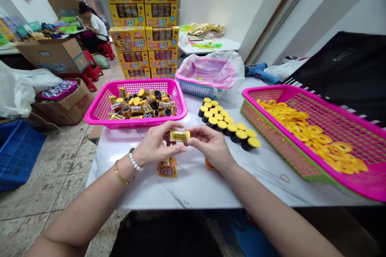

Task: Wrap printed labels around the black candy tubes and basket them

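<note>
The left hand (pixel 155 144) and the right hand (pixel 211 148) were both grasping a small yellow-labelled cylinder (pixel 179 136), pinching it between their fingers and thumbs without clenching; it sat between them, held above the white veined marble table top (pixel 193 184) and just in front of the basket. For so small a piece, a light, level fingertip hold from both sides looked the sound way to work, keeping it steady and leaving its label in view; rows of black cylinders with yellow caps (pixel 226 124) stood just to the right, and a flat printed wrapper packet (pixel 167 167) lay below the hands. A bright pink plastic mesh basket (pixel 175 84) held a heap of similar cylinders (pixel 141 104); a long pink-and-green mesh basket (pixel 271 144) held golden-yellow rings (pixel 310 136). Beyond stood stacked yellow cardboard display boxes (pixel 141 20); a seated co-worker (pixel 96 28) was at another table, and a blue plastic crate (pixel 18 152) sat on the speckled stone floor.
</note>
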{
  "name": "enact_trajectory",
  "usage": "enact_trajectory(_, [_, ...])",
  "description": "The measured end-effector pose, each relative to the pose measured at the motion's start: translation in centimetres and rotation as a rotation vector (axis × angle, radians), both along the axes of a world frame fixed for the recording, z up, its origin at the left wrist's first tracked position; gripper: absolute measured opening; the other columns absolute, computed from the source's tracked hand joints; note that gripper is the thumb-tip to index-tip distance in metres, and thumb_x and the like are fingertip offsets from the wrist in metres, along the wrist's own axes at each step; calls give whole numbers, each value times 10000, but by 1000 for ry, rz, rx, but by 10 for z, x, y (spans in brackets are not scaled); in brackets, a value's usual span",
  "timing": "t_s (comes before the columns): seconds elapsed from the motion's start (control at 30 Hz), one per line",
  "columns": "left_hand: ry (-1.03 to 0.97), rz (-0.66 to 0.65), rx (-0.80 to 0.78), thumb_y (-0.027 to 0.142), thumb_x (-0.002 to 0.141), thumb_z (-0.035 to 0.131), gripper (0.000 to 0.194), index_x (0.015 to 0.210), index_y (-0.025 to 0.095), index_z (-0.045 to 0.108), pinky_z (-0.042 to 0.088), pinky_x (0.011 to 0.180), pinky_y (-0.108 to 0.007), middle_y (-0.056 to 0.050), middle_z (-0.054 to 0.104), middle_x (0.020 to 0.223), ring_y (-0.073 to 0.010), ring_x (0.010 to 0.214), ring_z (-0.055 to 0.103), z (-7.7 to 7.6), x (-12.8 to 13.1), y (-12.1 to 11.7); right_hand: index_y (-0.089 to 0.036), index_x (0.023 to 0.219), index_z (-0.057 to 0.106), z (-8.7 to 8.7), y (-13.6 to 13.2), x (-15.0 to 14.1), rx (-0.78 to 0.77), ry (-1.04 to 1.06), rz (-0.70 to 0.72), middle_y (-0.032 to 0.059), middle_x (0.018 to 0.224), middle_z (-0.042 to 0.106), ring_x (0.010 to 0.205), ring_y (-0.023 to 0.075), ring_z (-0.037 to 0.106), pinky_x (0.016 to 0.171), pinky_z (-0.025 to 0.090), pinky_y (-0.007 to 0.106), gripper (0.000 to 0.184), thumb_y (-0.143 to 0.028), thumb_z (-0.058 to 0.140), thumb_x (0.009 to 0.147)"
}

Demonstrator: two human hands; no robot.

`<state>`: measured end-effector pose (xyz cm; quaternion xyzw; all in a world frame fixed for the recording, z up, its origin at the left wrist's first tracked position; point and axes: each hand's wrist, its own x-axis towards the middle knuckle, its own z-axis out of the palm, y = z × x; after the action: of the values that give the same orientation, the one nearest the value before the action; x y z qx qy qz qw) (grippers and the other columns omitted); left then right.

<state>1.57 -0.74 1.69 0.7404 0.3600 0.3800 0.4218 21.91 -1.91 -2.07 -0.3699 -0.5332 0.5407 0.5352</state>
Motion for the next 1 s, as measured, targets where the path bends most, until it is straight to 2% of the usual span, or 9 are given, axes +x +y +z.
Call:
enact_trajectory(0.17, [-177,-117,-477,567,749,775,468,905,137,678,433,457,-229,-72,682,718,-115,493,560,-6,2,7,-276,1133,750,3,2,7,19,81,144,30,1029,714,716,135,705,653,646,321,410,-367,860,748])
enact_trajectory(0.27, [-225,-223,-666,688,698,759,578,812,131,650,385,364,-208,-76,678,671,-109,407,549,-13,6,7,-270,991,800,3,-1,5,45,61,178,20,990,670,601,103,677,523,613,267,242,-332,850,763])
enact_trajectory(0.37, [-362,-287,-817,643,649,825,562,814,145,624,379,342,-195,-65,693,675,-106,388,556,-18,11,5,-232,808,793,-1,-3,2,72,93,79,-11,840,601,463,72,600,370,527,224,179,-356,881,714])
enact_trajectory(0.43, [-418,-281,-857,584,636,862,528,796,143,619,369,337,-181,-41,676,628,-90,367,534,-20,13,3,-218,744,767,-3,-3,1,95,95,15,-26,782,573,412,48,536,324,471,202,185,-358,882,711])
enact_trajectory(0.5, [-425,-255,-870,586,645,855,521,761,139,612,332,315,-173,-20,644,563,-74,326,487,-20,14,2,-227,760,767,-3,-4,2,140,52,-4,-20,781,583,455,54,544,354,477,197,158,-350,863,741])
enact_trajectory(0.63, [-435,-212,-886,637,632,839,564,772,151,590,338,308,-173,-11,645,556,-82,327,493,-20,18,-2,-285,964,806,4,-7,4,298,-121,-31,46,949,680,788,164,682,644,622,304,220,-362,853,763])
enact_trajectory(0.7, [-476,-213,-908,636,619,849,580,803,151,589,367,326,-170,-22,666,587,-90,366,532,-20,18,-3,-289,922,817,6,-10,3,359,-185,-87,56,912,710,833,195,695,726,630,356,166,-351,849,772])
enact_trajectory(0.87, [-516,-285,-981,536,644,878,517,814,132,603,355,321,-162,-26,678,602,-73,346,511,-21,16,0,-281,826,808,3,-13,0,398,-183,-197,43,823,724,778,196,702,676,635,350,57,-295,840,780])
enact_trajectory(1.0, [-490,-257,-978,587,640,864,556,830,139,595,368,325,-161,-15,670,589,-81,350,523,-23,15,1,-314,1062,790,1,-11,1,372,-266,-127,57,1054,732,886,204,713,683,653,330,257,-314,814,807])
